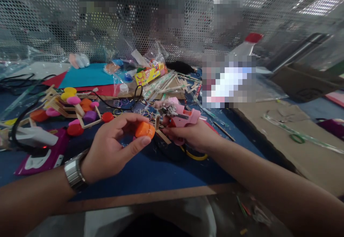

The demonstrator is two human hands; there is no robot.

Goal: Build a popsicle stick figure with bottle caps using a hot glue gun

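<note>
An orange cap (145, 129) is pinched between the thumb and fingers of the left hand (113, 147), above the blue bench (150, 172). A pink glue gun (185, 118) is gripped in the right hand (188, 135). A wooden stick (157, 122) is positioned just beside the cap.

Print on the yellow packet (149, 74) is illegible.

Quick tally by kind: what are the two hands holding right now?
orange cap, pinched in the left hand: 1
pink glue gun, gripped in the right hand: 1
Total: 2
</note>
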